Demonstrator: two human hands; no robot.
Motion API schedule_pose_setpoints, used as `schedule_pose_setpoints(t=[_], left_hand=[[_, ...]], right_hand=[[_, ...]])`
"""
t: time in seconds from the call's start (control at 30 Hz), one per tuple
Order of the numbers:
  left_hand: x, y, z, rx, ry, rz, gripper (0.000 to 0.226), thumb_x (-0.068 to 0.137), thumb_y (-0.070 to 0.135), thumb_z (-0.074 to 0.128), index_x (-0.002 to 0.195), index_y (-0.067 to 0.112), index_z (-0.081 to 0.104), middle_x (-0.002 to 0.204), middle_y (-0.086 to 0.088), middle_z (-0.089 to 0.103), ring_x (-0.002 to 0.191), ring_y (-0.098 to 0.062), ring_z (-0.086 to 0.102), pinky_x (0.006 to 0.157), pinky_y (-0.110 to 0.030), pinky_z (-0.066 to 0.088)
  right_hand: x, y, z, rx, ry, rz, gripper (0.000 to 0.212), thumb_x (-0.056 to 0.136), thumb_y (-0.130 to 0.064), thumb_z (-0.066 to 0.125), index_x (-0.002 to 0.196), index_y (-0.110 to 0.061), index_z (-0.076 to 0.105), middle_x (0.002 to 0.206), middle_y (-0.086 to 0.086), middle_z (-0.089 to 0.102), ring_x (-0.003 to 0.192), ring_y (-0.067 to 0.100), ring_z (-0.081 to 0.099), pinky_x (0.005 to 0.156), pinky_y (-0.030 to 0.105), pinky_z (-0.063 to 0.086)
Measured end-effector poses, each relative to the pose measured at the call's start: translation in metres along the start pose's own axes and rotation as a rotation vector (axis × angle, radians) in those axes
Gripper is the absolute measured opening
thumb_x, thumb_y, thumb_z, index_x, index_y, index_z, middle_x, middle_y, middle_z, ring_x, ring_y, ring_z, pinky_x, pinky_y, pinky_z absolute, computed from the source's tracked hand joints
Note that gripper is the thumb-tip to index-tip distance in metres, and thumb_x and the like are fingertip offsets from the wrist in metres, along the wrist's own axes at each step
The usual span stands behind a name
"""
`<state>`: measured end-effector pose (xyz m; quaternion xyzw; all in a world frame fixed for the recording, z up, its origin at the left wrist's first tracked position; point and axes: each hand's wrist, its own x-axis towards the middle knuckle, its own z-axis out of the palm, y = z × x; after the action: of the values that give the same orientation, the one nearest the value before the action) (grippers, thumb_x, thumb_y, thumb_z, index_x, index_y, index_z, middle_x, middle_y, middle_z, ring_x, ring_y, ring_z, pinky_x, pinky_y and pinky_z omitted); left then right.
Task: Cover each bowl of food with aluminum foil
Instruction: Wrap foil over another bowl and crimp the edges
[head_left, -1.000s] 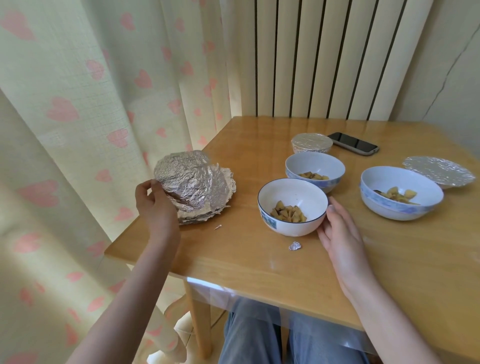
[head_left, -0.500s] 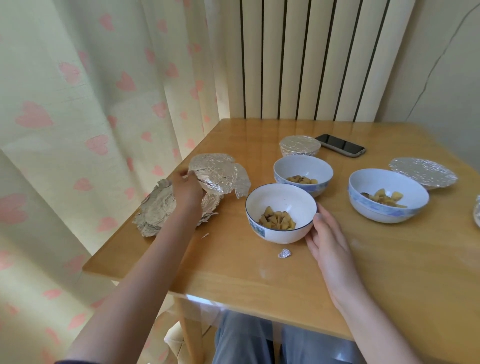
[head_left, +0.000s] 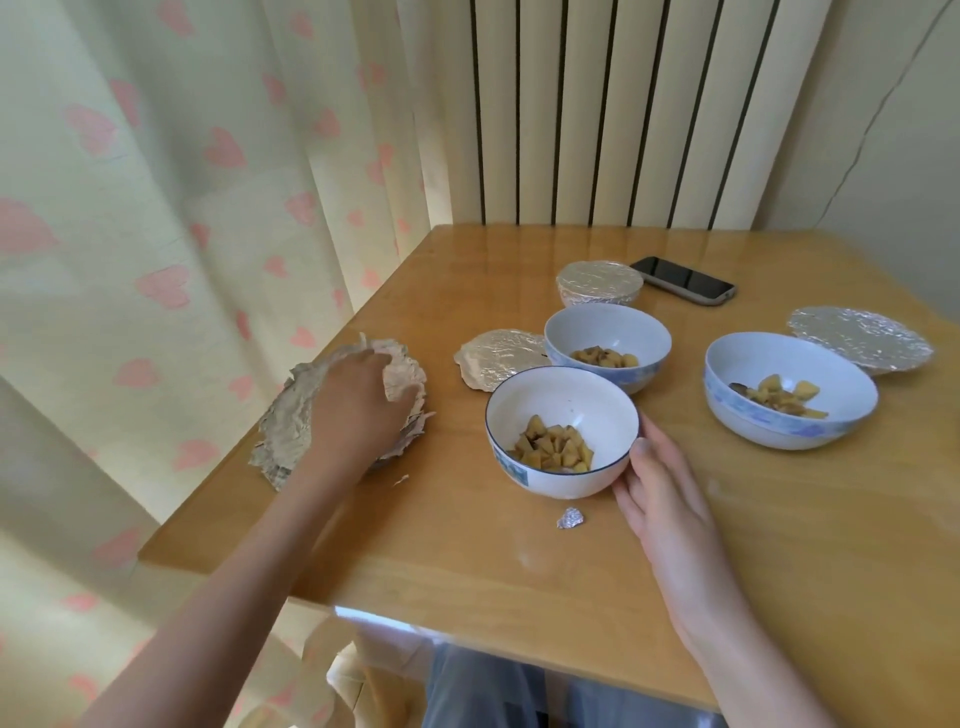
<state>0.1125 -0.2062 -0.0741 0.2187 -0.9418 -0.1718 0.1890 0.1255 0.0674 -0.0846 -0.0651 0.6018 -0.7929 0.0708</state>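
Note:
Three open bowls hold potato chunks: a white bowl with a dark rim (head_left: 563, 431) nearest me, a blue-patterned bowl (head_left: 608, 340) behind it, and a wider blue bowl (head_left: 789, 389) to the right. A loose foil sheet (head_left: 496, 358) lies flat beside the two left bowls. My left hand (head_left: 358, 410) rests on the stack of dull crumpled foil sheets (head_left: 291, 426) at the table's left edge, its fingers curled round the top sheet's edge. My right hand (head_left: 660, 488) touches the white bowl's right side with relaxed fingers, thumb near the rim.
A small foil-covered bowl (head_left: 600, 283) stands at the back, with a dark phone (head_left: 683, 280) beside it. A foil-covered dish (head_left: 860, 338) sits behind the wide bowl. A foil scrap (head_left: 570, 518) lies before the white bowl. A curtain (head_left: 182, 208) hangs left of the wooden table (head_left: 519, 571).
My left hand carried one foil sheet right, let it go beside the bowls, and came back to the stack. The stack now lies flipped and spread out. My right hand stayed at the white bowl.

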Motion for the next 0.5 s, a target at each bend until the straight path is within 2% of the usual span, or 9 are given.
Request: schedule_pose_setpoints(t=[0.07, 0.13, 0.23, 0.27, 0.3, 0.33, 0.4, 0.43, 0.5], left_hand=[[-0.015, -0.007, 0.001, 0.174, -0.207, -0.03, 0.062, 0.086, 0.063, 0.053, 0.119, 0.011, 0.054, 0.13, -0.01, 0.052, 0.128, -0.035, 0.042, 0.104, -0.048, 0.037], [-0.028, -0.009, 0.002, 0.129, -0.244, -0.022, 0.065, 0.084, 0.069, 0.049, 0.116, 0.012, 0.054, 0.123, -0.008, 0.054, 0.126, -0.035, 0.042, 0.102, -0.049, 0.037], [-0.048, -0.004, -0.008, 0.029, -0.111, 0.007, 0.048, 0.088, 0.056, 0.057, 0.118, 0.019, 0.062, 0.116, 0.0, 0.063, 0.115, -0.026, 0.054, 0.086, -0.039, 0.047], [-0.053, -0.003, -0.012, 0.01, -0.06, 0.025, 0.036, 0.09, 0.049, 0.058, 0.113, 0.023, 0.066, 0.109, 0.002, 0.067, 0.108, -0.024, 0.059, 0.079, -0.036, 0.048], [-0.057, -0.002, -0.014, -0.03, -0.022, 0.036, 0.024, 0.091, 0.044, 0.057, 0.101, 0.027, 0.07, 0.096, 0.003, 0.07, 0.095, -0.023, 0.063, 0.07, -0.034, 0.048], [-0.06, -0.002, -0.016, -0.097, 0.005, 0.041, 0.021, 0.093, 0.04, 0.056, 0.085, 0.027, 0.07, 0.078, 0.003, 0.069, 0.079, -0.021, 0.063, 0.061, -0.032, 0.044], [-0.06, -0.003, -0.02, -0.252, 0.064, 0.029, 0.034, 0.095, 0.032, 0.055, 0.065, 0.018, 0.063, 0.052, 0.001, 0.052, 0.05, -0.014, 0.045, 0.051, -0.029, 0.03], [-0.059, -0.003, -0.023, -0.334, 0.12, 0.017, 0.038, 0.096, 0.028, 0.055, 0.062, 0.01, 0.058, 0.049, -0.002, 0.042, 0.046, -0.01, 0.033, 0.049, -0.029, 0.025], [-0.054, -0.004, -0.032, -0.459, 0.256, -0.03, 0.041, 0.097, 0.022, 0.053, 0.061, 0.004, 0.046, 0.053, -0.002, 0.03, 0.048, -0.008, 0.025, 0.048, -0.025, 0.018]], right_hand=[[0.001, 0.001, 0.001, -0.012, -0.006, 0.0, 0.039, 0.1, -0.021, 0.042, 0.138, -0.027, 0.045, 0.127, -0.013, 0.058, 0.111, -0.005, 0.055, 0.08, 0.009, 0.047], [0.002, 0.001, 0.001, -0.016, -0.008, 0.002, 0.04, 0.1, -0.022, 0.043, 0.14, -0.026, 0.044, 0.129, -0.013, 0.057, 0.11, -0.007, 0.055, 0.075, 0.005, 0.047], [0.0, 0.001, 0.001, -0.01, -0.011, 0.002, 0.042, 0.1, -0.023, 0.042, 0.141, -0.026, 0.042, 0.132, -0.012, 0.055, 0.116, -0.003, 0.053, 0.08, 0.007, 0.047], [-0.001, 0.001, 0.0, -0.012, -0.012, -0.002, 0.042, 0.1, -0.023, 0.042, 0.141, -0.026, 0.042, 0.132, -0.012, 0.055, 0.117, -0.002, 0.053, 0.081, 0.008, 0.047], [-0.002, 0.001, 0.0, -0.016, -0.014, -0.005, 0.042, 0.099, -0.024, 0.043, 0.142, -0.026, 0.041, 0.133, -0.013, 0.055, 0.118, -0.001, 0.053, 0.081, 0.008, 0.047], [-0.002, 0.001, 0.0, -0.021, -0.018, -0.006, 0.043, 0.099, -0.024, 0.043, 0.142, -0.026, 0.041, 0.133, -0.013, 0.054, 0.118, -0.001, 0.053, 0.08, 0.008, 0.047], [-0.002, 0.0, 0.0, -0.017, -0.016, -0.008, 0.043, 0.099, -0.024, 0.042, 0.142, -0.027, 0.041, 0.133, -0.013, 0.054, 0.117, -0.001, 0.053, 0.079, 0.007, 0.048], [-0.002, 0.0, 0.001, -0.011, -0.011, -0.009, 0.042, 0.099, -0.024, 0.042, 0.142, -0.027, 0.041, 0.132, -0.013, 0.054, 0.117, -0.001, 0.053, 0.08, 0.008, 0.048], [-0.002, 0.0, 0.001, -0.004, -0.009, -0.006, 0.042, 0.099, -0.024, 0.042, 0.142, -0.027, 0.041, 0.133, -0.012, 0.054, 0.116, 0.0, 0.053, 0.083, 0.012, 0.046]])
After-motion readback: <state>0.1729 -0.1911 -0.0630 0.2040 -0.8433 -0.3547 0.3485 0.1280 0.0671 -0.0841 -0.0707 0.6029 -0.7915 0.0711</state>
